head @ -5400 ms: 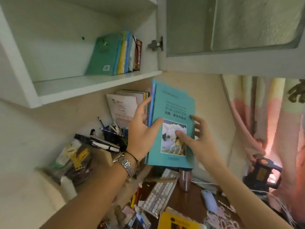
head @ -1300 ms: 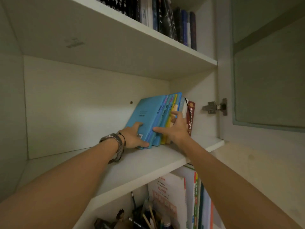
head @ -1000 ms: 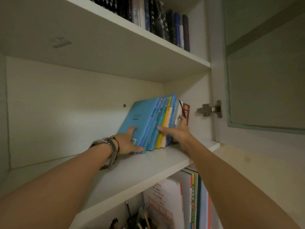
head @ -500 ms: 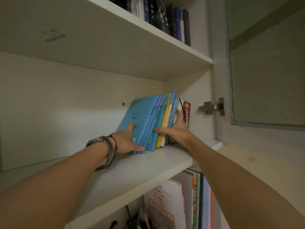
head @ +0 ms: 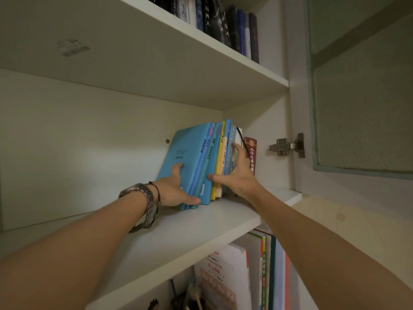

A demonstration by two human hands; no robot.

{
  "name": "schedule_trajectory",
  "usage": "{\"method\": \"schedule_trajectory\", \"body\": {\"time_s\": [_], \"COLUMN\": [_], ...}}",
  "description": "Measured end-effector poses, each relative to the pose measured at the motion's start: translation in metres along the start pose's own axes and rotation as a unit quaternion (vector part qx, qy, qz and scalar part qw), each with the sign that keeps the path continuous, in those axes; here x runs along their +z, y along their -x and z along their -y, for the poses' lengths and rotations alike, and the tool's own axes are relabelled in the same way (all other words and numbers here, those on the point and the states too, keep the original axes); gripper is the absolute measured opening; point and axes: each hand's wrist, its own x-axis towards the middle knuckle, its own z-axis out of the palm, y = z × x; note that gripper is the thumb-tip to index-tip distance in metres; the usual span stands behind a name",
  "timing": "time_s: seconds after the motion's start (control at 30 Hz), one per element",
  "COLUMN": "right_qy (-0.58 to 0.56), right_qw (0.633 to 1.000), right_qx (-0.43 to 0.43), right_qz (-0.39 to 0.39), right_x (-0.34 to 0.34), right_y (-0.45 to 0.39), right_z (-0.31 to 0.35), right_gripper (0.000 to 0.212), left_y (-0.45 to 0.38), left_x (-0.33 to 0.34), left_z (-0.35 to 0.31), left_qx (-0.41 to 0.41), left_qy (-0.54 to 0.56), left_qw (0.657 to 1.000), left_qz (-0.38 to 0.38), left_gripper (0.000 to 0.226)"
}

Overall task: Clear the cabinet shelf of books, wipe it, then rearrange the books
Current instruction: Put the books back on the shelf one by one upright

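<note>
Leaning against the right wall of the cabinet shelf (head: 183,227), the row of books (head: 214,157) stands steeper than it did a second ago, when the teal covers slanted further to the left. That shift reads as the rearranging stage of the task: a few seconds back a teal book was still being carried up from the cluttered counter below, and now it sits with the rest on the middle shelf, most of which stretches out to the left of the row.

Next in size, the teal book (head: 187,153) at the outer left of the row takes the left hand (head: 173,191), whose palm and straight fingers press flat against its cover while the thumb lies along the bottom edge; the hand pushes rather than clasps.

The right hand (head: 237,177) has crept up the spines over the last second. Its fingers are spread loosely across the pale and yellow spines, the thumb pointing left along their lower part, steadying and gripping nothing.

Smallest, the dark red book (head: 251,153) stands upright at the far right, just beside the right hand.

My judgement: the row is nearly squared, and once the hands let go it may slump leftward again.
</note>
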Motion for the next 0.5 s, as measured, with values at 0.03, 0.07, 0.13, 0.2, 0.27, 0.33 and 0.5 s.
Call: {"method": "schedule_trajectory", "body": {"time_s": [0.03,0.07,0.13,0.2,0.27,0.33,0.5], "right_qy": [0.006,0.014,0.030,0.045,0.055,0.055,0.005], "right_qw": [1.000,1.000,0.999,0.998,0.997,0.996,0.996], "right_qx": [-0.006,-0.012,-0.019,-0.033,-0.040,-0.042,-0.050], "right_qz": [0.003,0.008,0.025,0.036,0.047,0.054,0.070], "right_x": [0.0007,0.0004,-0.0015,-0.0045,-0.0037,-0.0003,-0.0014], "right_y": [0.0000,-0.0005,0.0009,0.0021,0.0026,0.0050,0.0048], "right_z": [0.0011,0.0004,0.0011,0.0004,-0.0005,0.0030,0.0026], "right_gripper": [0.117,0.116,0.114,0.114,0.121,0.128,0.121], "left_y": [-0.0004,-0.0010,-0.0019,-0.0030,-0.0050,-0.0080,-0.0090], "left_x": [-0.0004,-0.0010,-0.0016,-0.0008,0.0015,0.0040,0.0084], "left_z": [0.0001,-0.0001,-0.0007,-0.0010,-0.0002,0.0017,0.0049], "left_qx": [-0.003,-0.006,-0.011,-0.018,-0.023,-0.025,-0.012], "left_qy": [0.018,0.039,0.074,0.091,0.093,0.096,0.084], "left_qw": [1.000,0.999,0.997,0.996,0.995,0.995,0.995], "left_qz": [-0.001,-0.003,-0.009,-0.015,-0.018,-0.024,-0.049], "left_gripper": [0.110,0.111,0.112,0.114,0.119,0.124,0.121]}}
